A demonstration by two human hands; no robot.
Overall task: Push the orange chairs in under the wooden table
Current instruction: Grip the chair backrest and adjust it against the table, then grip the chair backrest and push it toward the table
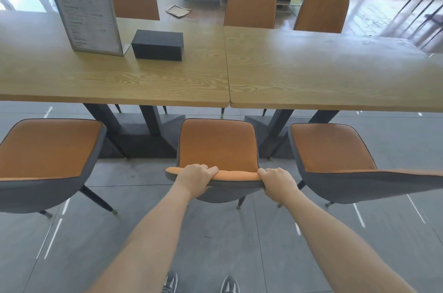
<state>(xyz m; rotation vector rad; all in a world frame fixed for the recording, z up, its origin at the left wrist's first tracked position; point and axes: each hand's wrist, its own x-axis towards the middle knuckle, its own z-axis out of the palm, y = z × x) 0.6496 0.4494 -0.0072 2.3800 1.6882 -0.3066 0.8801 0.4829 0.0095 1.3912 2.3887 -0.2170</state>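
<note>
Fingers (pixel 208 169) of both hands curl over the middle orange chair (pixel 217 146)'s grey-shelled backrest top.

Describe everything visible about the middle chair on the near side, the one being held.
The middle chair has an orange padded seat and backrest front, a grey outer shell with dark piping, and thin dark legs with brass-looking tips. It stands upright on the grey tiled floor, facing the wooden table, its seat short of the table edge. The left hand and right hand grip the backrest's top edge.

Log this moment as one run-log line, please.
stage: pushing | left hand and right hand: gripping middle chair backrest top | seat: not yet under wooden table
</note>
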